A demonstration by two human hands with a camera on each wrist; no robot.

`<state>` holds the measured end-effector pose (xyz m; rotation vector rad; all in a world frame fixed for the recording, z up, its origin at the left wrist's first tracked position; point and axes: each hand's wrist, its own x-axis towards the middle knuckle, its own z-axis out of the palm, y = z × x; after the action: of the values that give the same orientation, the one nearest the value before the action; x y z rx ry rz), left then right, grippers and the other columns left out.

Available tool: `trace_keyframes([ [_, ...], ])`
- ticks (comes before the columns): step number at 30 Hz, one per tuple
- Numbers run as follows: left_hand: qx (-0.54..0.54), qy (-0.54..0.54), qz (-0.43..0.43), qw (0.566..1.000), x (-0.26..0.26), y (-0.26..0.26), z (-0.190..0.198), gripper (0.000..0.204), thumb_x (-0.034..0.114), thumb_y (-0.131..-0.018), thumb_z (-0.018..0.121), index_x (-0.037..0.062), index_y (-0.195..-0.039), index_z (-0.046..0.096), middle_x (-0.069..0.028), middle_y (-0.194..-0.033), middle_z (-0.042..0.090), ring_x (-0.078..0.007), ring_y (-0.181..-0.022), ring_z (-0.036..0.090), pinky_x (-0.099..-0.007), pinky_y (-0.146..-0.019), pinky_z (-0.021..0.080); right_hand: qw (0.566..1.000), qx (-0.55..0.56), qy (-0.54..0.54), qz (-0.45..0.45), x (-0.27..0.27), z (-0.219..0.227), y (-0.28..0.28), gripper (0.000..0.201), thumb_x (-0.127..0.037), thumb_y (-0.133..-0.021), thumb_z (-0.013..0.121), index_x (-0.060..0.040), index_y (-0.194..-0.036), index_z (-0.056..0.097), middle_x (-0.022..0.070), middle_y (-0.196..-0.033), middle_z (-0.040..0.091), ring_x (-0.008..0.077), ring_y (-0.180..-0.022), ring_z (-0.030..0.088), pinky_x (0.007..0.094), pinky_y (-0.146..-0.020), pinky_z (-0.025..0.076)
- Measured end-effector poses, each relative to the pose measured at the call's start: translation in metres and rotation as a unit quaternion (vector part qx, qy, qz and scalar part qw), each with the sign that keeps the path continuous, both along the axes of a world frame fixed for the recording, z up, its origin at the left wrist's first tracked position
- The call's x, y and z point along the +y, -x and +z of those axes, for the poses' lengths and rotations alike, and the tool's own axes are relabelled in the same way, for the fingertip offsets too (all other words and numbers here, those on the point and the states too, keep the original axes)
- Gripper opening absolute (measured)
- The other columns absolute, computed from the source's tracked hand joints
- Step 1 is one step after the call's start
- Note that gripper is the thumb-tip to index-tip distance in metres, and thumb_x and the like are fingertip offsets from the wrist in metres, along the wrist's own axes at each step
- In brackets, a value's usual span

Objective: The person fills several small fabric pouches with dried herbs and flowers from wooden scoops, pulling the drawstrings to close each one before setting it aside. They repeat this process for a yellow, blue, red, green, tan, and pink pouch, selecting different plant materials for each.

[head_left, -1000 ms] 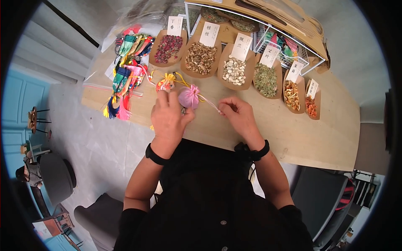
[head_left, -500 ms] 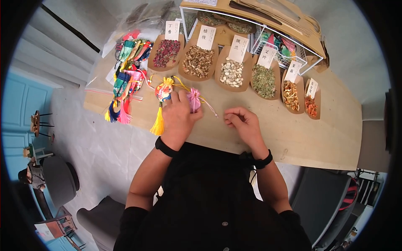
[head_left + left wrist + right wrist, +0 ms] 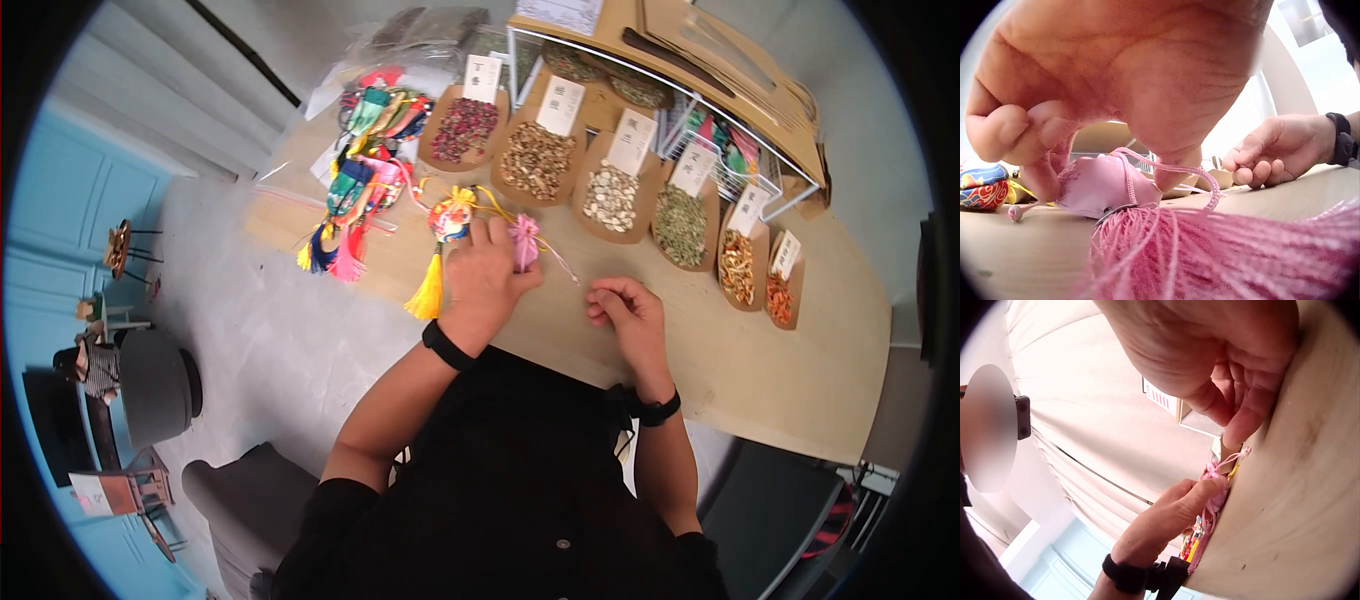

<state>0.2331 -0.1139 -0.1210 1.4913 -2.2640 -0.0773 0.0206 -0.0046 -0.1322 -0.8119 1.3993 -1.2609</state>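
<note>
Okay so the pink pouch [image 3: 524, 245] is the thing to watch here: it's down at the counter [image 3: 780, 370], between a colourful round pouch [image 3: 452, 213] with a yellow tassel [image 3: 424, 292] and the person's right hand [image 3: 635, 315]. The left hand [image 3: 487, 282] has it pinched, thumb on one side and fingers on the other. The right hand holds nothing that I can see, its fingers loosely curled with a narrow gap at most, right beside the knotted end of the thin pale cord [image 3: 562, 264]. My read is that the step is sorting out that drawstring, with the left hand as the anchor. If so, I'd keep the left grip light but steady, on the body of the pouch rather than the gathered neck, so the neck can close up evenly. I'd take the cord by its knot with the thumb and first finger, then draw it low and straight out along the counter in one smooth pull, no yanking. Also mind the pink tassel [image 3: 1222, 250] and the braided pink loop [image 3: 1215, 190] lying over its top in the left wrist view, since I reckon either could get caught up with the string. Same goes for the yellow cord [image 3: 492, 198] from the neighbour, which runs close by; nudging that one aside first would probably save some untangling.
</note>
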Motion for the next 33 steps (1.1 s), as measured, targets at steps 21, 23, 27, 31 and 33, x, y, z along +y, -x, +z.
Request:
trace_keyframes([
  [21, -0.060, -0.057, 0.137, 0.987, -0.154, -0.212, 0.001, 0.085, 0.062, -0.073, 0.085, 0.0029, -0.128, 0.060, -0.0232, -0.119, 0.060, -0.0433, -0.110, 0.065, -0.0519, -0.093, 0.054, 1.000, 0.013, 0.001, -0.006, 0.000, -0.004, 0.001, 0.013, -0.003, -0.102, 0.063, 0.0024, -0.110, 0.071, 0.0085, -0.095, 0.073, 0.0130, -0.077, 0.068, 0.0270, -0.065, 0.057],
  [23, -0.059, -0.064, 0.137, 0.987, -0.157, -0.210, 0.005, 0.083, 0.059, -0.073, 0.086, 0.0027, -0.128, 0.059, -0.0232, -0.119, 0.060, -0.0434, -0.111, 0.065, -0.0507, -0.093, 0.055, 1.000, 0.012, 0.003, -0.011, 0.001, -0.005, 0.001, 0.013, -0.002, -0.102, 0.064, 0.0024, -0.110, 0.071, 0.0086, -0.095, 0.073, 0.0131, -0.077, 0.068, 0.0270, -0.065, 0.057],
  [27, -0.006, -0.064, 0.145, 0.987, -0.154, -0.210, 0.015, 0.077, 0.051, -0.073, 0.088, 0.0014, -0.124, 0.059, -0.0225, -0.116, 0.061, -0.0434, -0.108, 0.065, -0.0486, -0.089, 0.055, 1.000, 0.012, 0.001, -0.011, 0.001, -0.003, -0.002, 0.012, -0.002, -0.101, 0.064, 0.0026, -0.110, 0.071, 0.0085, -0.095, 0.073, 0.0131, -0.077, 0.068, 0.0269, -0.066, 0.057],
  [31, 0.048, 0.029, 0.112, 0.992, -0.140, -0.213, 0.020, 0.066, 0.042, -0.073, 0.088, 0.0000, -0.115, 0.059, -0.0207, -0.107, 0.060, -0.0412, -0.099, 0.064, -0.0480, -0.082, 0.054, 1.000, 0.016, -0.005, -0.007, 0.000, -0.004, -0.003, 0.012, -0.003, -0.101, 0.065, 0.0023, -0.110, 0.072, 0.0075, -0.094, 0.073, 0.0128, -0.077, 0.068, 0.0269, -0.067, 0.057],
  [33, 0.077, 0.086, 0.093, 0.989, -0.122, -0.202, 0.035, 0.059, 0.036, -0.074, 0.086, -0.0005, -0.110, 0.058, -0.0193, -0.102, 0.060, -0.0398, -0.094, 0.063, -0.0477, -0.079, 0.053, 1.000, 0.019, -0.012, -0.001, 0.000, -0.002, -0.004, 0.012, -0.003, -0.101, 0.065, 0.0018, -0.110, 0.072, 0.0066, -0.093, 0.073, 0.0124, -0.077, 0.068, 0.0269, -0.067, 0.057],
])
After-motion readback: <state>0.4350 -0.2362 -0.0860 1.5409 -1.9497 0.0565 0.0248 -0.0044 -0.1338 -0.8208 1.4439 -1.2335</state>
